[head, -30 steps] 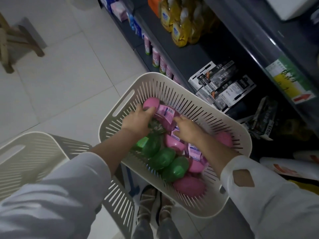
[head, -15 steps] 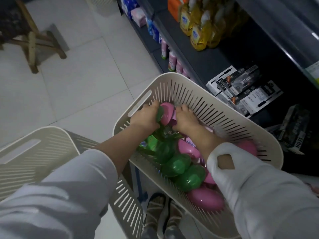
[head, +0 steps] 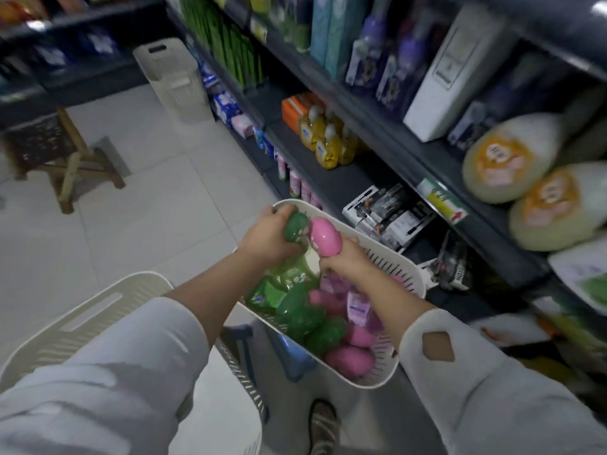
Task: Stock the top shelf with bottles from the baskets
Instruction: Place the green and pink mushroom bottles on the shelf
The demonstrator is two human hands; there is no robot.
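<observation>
Raised above the cream slatted plastic basket (head: 410, 274): left hand (head: 266, 236) grips a translucent green bottle (head: 296, 224), right hand (head: 345, 261) a glossy pink-capped bottle (head: 324, 236).

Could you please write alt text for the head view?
A person's left hand grips a green bottle and the right hand a pink bottle, over a white basket of bottles beside stocked shelves.

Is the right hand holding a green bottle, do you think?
No, the right hand grips a pink bottle; the left hand grips the green bottle.
</observation>
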